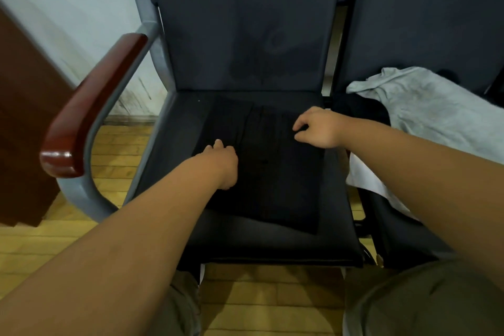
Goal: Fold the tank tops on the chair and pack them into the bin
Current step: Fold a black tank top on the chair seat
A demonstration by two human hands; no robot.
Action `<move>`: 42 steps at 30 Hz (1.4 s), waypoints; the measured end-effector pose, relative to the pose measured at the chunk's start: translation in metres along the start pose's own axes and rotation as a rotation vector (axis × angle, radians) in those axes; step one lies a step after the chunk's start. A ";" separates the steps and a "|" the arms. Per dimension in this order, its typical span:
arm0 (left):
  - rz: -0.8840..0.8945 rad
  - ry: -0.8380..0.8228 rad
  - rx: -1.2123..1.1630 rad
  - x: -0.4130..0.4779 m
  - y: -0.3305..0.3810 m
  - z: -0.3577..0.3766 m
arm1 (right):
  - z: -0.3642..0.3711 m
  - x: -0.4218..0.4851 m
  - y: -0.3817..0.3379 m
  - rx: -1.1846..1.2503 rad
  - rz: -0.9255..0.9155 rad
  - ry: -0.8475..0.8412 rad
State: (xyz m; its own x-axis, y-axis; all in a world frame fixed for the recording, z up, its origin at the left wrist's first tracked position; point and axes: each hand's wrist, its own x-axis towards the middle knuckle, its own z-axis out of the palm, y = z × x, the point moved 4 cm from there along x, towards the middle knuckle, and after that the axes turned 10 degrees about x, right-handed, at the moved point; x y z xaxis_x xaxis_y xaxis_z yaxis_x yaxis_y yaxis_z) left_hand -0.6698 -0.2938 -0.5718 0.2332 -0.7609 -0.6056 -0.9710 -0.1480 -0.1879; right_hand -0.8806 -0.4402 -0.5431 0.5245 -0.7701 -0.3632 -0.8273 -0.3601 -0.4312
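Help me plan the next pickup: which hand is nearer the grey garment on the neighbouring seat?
Right. The right hand is at the right edge of the black tank top, left of the grey garment; the left hand is at its left edge, farther off.

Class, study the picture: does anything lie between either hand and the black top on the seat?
Nothing visible does. The left hand grips the black top at its left edge, and the right hand touches its upper right part. The bin is out of view, so that path cannot be judged.

Glossy wood armrest [90, 106] (matt cloth seat [174, 144])
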 end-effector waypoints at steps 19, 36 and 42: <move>0.570 -0.016 -0.162 -0.043 0.138 -0.004 | 0.010 0.016 0.076 0.132 0.094 0.053; 0.549 0.092 -0.211 -0.060 0.140 -0.016 | -0.001 0.028 0.053 0.584 0.080 0.296; 0.456 0.050 -0.390 -0.071 0.098 -0.028 | 0.007 0.035 0.025 1.402 0.252 0.207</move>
State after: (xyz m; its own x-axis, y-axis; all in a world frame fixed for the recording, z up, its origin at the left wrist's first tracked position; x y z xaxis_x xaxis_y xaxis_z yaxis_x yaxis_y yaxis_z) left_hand -0.7829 -0.2722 -0.5253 -0.2052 -0.8292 -0.5199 -0.9227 -0.0133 0.3854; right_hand -0.8819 -0.4724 -0.5723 0.2582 -0.8389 -0.4791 0.0478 0.5064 -0.8610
